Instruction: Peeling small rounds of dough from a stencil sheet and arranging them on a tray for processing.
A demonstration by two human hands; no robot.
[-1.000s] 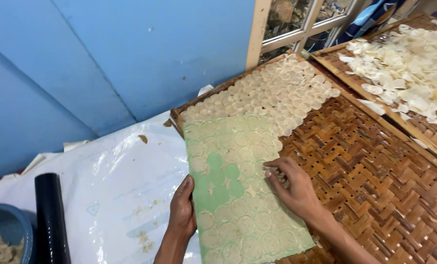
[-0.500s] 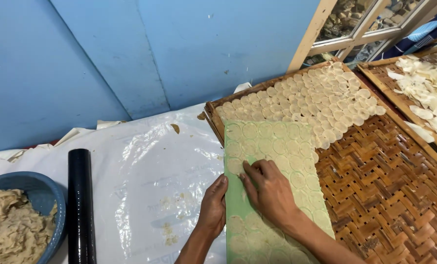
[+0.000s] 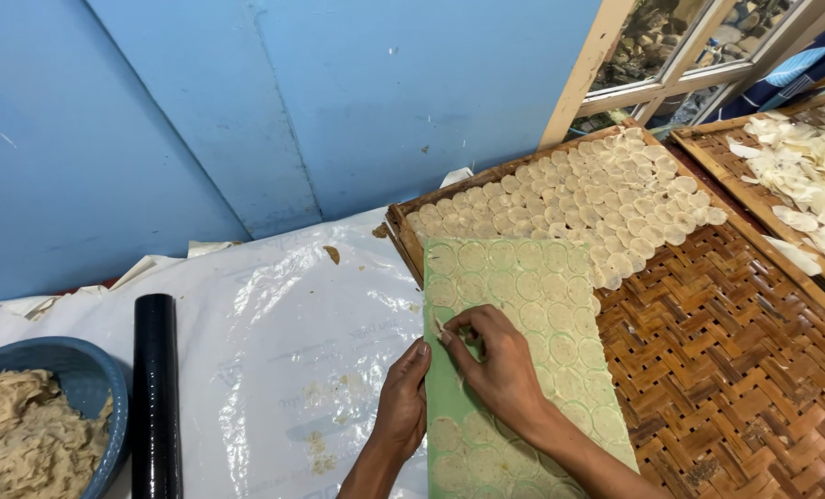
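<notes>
Green sheet (image 3: 523, 351): one, left hand (image 3: 401, 402) flat at its edge, right hand (image 3: 496, 365) pinching one dough disc (image 3: 456, 334).

Two bare forearms, no sleeves, left hand (image 3: 401, 399), right hand (image 3: 497, 370), short plain nails, no rings

Under the right hand (image 3: 500, 370), several pale discs on the green sheet (image 3: 523, 305) are hidden, and the sheet's near end runs off the bottom edge. Far left of the left hand (image 3: 403, 397), the blue bowl (image 3: 80, 365) and black roller (image 3: 156, 397) are cut off too.
</notes>
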